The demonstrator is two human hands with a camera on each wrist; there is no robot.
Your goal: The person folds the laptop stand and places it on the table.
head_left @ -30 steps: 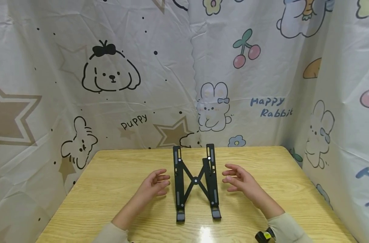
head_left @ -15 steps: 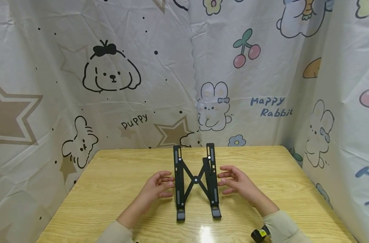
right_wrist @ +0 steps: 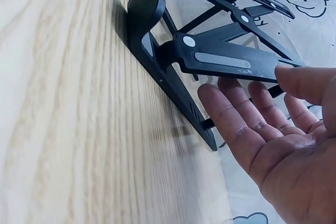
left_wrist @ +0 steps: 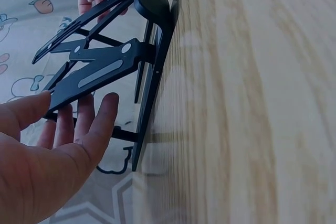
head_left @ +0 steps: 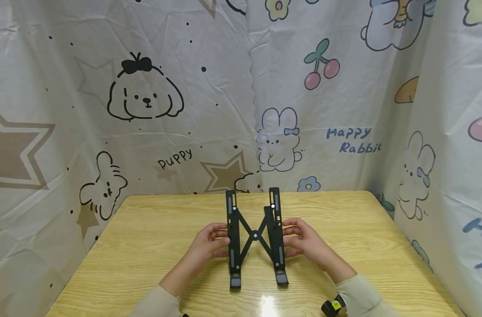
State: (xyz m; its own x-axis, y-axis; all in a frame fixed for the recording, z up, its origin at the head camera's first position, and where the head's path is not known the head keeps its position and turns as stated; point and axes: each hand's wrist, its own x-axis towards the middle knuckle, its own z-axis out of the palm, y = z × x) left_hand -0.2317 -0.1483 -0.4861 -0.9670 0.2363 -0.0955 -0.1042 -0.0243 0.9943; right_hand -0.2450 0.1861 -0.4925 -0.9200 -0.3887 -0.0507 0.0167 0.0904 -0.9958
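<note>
A black folding laptop stand (head_left: 255, 235) stands opened on the table, its two side rails joined by an X of crossed bars. My left hand (head_left: 209, 243) is at the left rail. In the left wrist view, its thumb (left_wrist: 31, 109) lies on the rail's upper face and the fingers reach underneath. Mirroring it, my right hand (head_left: 306, 242) holds the right rail. The right wrist view has the thumb (right_wrist: 302, 81) on top and the fingers below the edge. From the head, the rails partly hide the fingertips of both hands.
The wooden table (head_left: 153, 220) backs onto a hanging cloth (head_left: 209, 88) printed with puppies, rabbits and stars. More of this cloth closes in the left and right sides. A small black device (head_left: 332, 307) sits by the right sleeve.
Both hands have moved inward from either side, from a gap beside the stand to contact with its rails. The stand has stayed in place.
</note>
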